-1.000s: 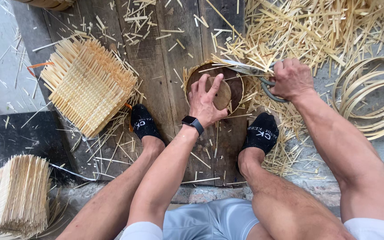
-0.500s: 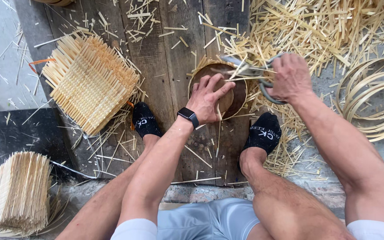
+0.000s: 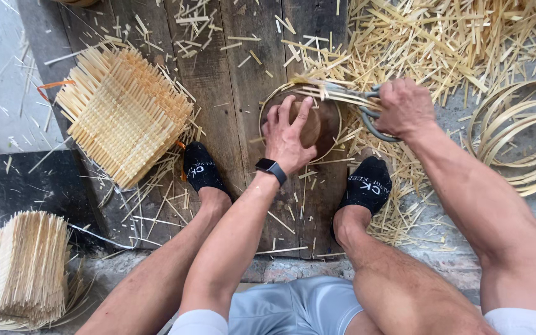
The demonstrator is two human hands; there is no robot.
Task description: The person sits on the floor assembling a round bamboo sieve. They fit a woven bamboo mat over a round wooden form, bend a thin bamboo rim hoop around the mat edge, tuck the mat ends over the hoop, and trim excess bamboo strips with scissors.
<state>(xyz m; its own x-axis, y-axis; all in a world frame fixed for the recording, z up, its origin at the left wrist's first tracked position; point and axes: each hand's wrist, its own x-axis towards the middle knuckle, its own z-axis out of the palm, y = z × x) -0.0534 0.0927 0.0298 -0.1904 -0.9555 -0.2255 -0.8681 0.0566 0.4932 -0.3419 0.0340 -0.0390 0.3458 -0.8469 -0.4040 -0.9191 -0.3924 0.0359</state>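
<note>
Between my two black-socked feet, on the dark plank floor (image 3: 231, 93), sits a round woven tray (image 3: 317, 127) with a bamboo rim; nothing lies in it except my own palm, so I can't see much of its base. My left hand (image 3: 288, 133) is flat and open, fingers spread, pressing down on the tray's middle, with a black watch (image 3: 271, 169) on the wrist and the forearm running straight up from my lap. My right hand (image 3: 404, 108) is closed around the grey loop handles of the shears (image 3: 358, 99), arm reaching in from the right. The blades point left and meet the tray's far rim, where loose strip ends stick out. So the tray is under the left hand and just left of the right one.

Off to the left lies a square woven mat (image 3: 122, 115) with ragged edges. A bundle of strips (image 3: 20, 270) stands at lower left. Bamboo hoops (image 3: 522, 133) are stacked at the right, and offcuts (image 3: 442, 43) litter the floor beyond the tray.
</note>
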